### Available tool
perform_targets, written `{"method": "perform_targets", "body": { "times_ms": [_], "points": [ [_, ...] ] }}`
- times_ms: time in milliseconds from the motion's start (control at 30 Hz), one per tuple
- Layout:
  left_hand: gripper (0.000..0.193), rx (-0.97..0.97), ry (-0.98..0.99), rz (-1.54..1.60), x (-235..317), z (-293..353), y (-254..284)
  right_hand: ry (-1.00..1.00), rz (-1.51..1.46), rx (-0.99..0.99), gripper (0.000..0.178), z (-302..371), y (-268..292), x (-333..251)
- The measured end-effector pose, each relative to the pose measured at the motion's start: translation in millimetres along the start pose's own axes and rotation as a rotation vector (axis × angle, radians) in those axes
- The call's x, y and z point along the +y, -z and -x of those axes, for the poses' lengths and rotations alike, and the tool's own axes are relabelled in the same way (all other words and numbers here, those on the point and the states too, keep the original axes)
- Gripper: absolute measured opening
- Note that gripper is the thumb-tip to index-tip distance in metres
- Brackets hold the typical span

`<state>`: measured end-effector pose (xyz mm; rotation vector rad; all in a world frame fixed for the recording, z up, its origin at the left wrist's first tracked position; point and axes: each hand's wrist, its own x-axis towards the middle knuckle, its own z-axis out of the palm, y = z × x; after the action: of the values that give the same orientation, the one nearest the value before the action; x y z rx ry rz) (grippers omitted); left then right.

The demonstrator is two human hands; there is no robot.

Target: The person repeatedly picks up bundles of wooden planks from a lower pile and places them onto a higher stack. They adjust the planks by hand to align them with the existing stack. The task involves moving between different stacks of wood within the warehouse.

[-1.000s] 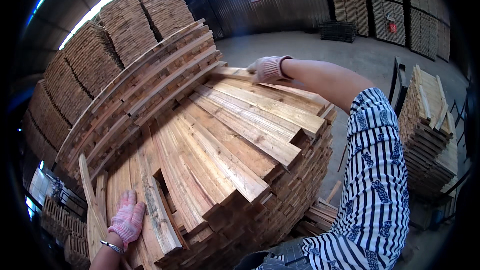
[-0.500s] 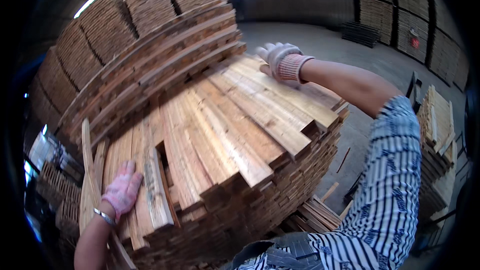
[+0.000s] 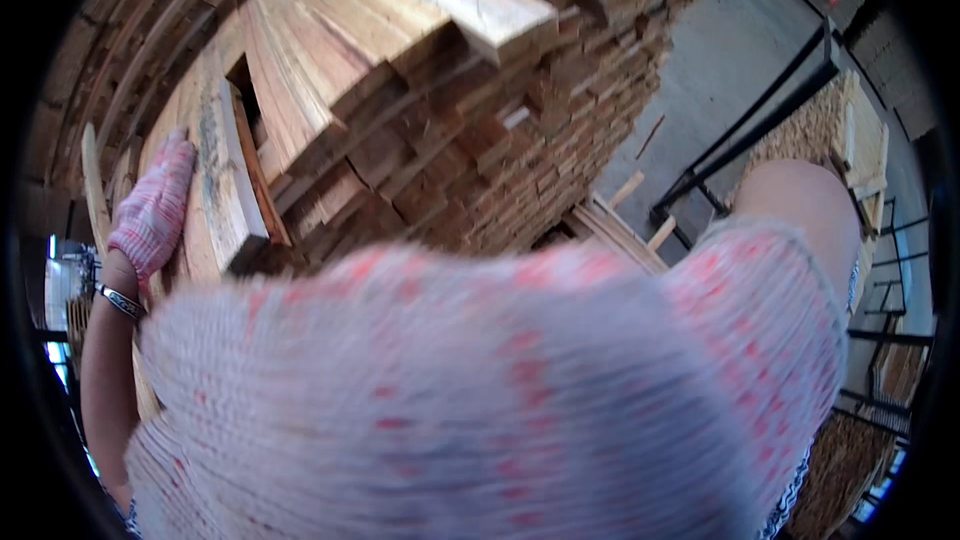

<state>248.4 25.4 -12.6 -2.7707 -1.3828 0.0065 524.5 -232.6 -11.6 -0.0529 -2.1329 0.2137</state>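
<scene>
A pink and white knit glove covers my left hand (image 3: 160, 202), which lies flat on the planks at the left of a big lumber stack (image 3: 520, 140), fingers stretched out. Right beside it is a plank with dark-stained wood (image 3: 222, 165), bordering a narrow dark gap in the top layer. My right hand (image 3: 470, 390), in a whitish glove flecked with red, is raised very near the camera and fills the lower middle. It is blurred, and its fingers cannot be made out. Whatever lies behind it is hidden.
More boards (image 3: 150, 10) are piled higher along the far left. A black metal frame (image 3: 750, 120) stands on the grey floor at right, beside another wood stack (image 3: 800, 125). Loose wood strips (image 3: 610, 225) lie low by the stack's near right corner.
My right hand has come back from the stack's far right end to close before the camera. The view has tipped downward. My left hand still rests flat on the planks.
</scene>
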Motion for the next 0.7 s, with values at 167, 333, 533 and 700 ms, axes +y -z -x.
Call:
{"method": "perform_targets", "body": {
  "times_ms": [167,333,533,700],
  "points": [
    [0.046,0.218,-0.324,-0.215,4.0,7.4,-0.5,-0.287,-0.157,0.093,0.036,40.5,-28.6,-20.7],
    [0.041,0.273,-0.499,0.082,33.1,-0.4,0.2,-0.918,-0.228,-0.111,0.034,141.0,-97.6,-17.6],
    [0.066,-0.081,-0.378,-0.005,89.2,-3.1,11.1,-1.479,-0.433,0.145,0.048,216.3,-200.0,-5.3],
    [0.06,-0.257,-0.32,-0.015,110.7,-2.1,32.6,-1.616,-0.427,0.271,0.05,235.8,-240.5,-0.6]
  ]
}}
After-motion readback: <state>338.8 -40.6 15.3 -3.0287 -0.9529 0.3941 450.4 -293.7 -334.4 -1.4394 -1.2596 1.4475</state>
